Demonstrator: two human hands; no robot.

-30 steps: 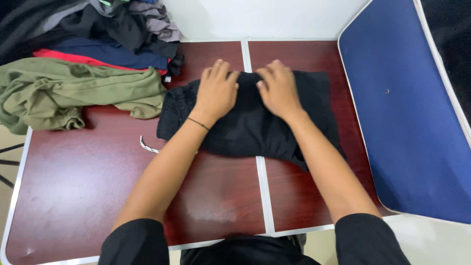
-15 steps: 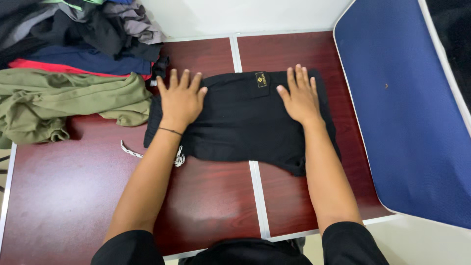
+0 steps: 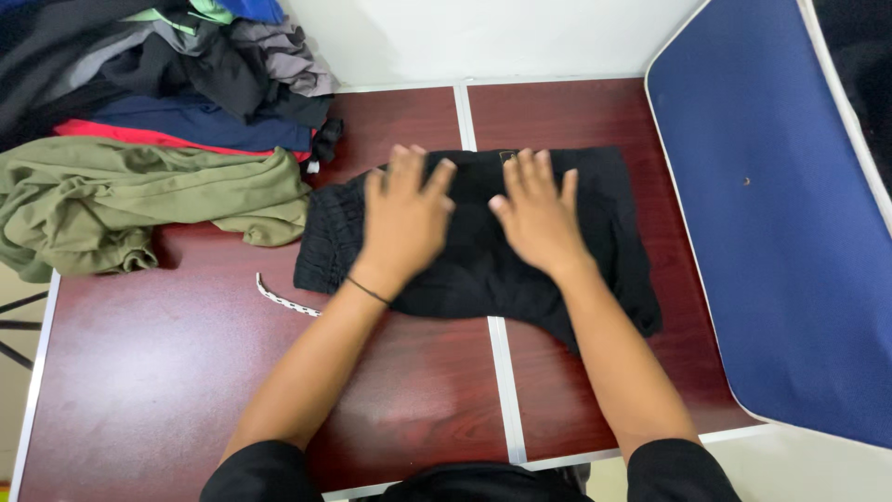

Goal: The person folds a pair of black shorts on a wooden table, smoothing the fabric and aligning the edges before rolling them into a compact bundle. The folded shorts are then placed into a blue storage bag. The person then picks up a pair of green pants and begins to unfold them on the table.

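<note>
A folded pair of black shorts (image 3: pixel 609 214) lies flat on the dark red table (image 3: pixel 167 372), across its middle seam. My left hand (image 3: pixel 401 218) rests palm down on the left half of the shorts, fingers spread. My right hand (image 3: pixel 533 214) lies flat on the middle of the shorts, fingers apart. A small patch label shows at the shorts' top edge between my hands. A white patterned drawstring (image 3: pixel 283 297) trails out from under the shorts on the left. Neither hand grips anything.
An olive green garment (image 3: pixel 139 200) lies crumpled at the table's left. Behind it is a pile of dark, red, blue and grey clothes (image 3: pixel 186 84). A large blue padded board (image 3: pixel 771 204) covers the right side. A white wall runs behind the table.
Both hands have slid inward from the shorts' outer sides toward the middle. The view has shifted slightly.
</note>
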